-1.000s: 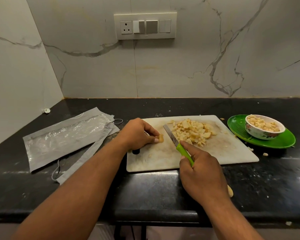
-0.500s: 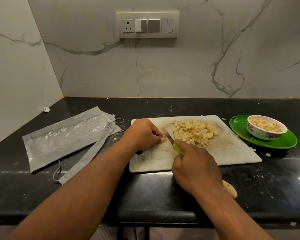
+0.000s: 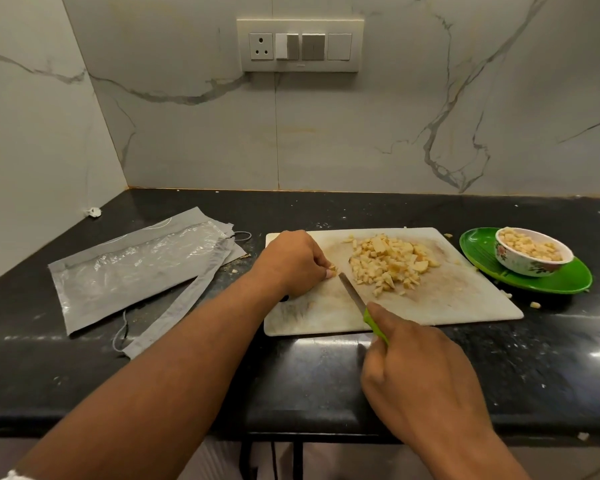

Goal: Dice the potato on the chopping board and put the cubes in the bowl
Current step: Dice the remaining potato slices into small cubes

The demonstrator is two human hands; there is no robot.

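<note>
— Where is the potato?
— Your left hand (image 3: 293, 263) fingers pinch a small pale piece (image 3: 332, 270) on the white chopping board (image 3: 465, 303); rough cubes (image 3: 390, 263) heap at two o'clock.
— And the right?
— Your right hand (image 3: 420, 379) fingers curl round the knife (image 3: 352, 294).

Black counter (image 3: 291, 368), chopping board (image 3: 465, 306), green plate (image 3: 568, 282), grey pouch (image 3: 136, 268)

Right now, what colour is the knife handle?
Bright green; the knife handle shows best in the head view, gripped by the right hand.
</note>
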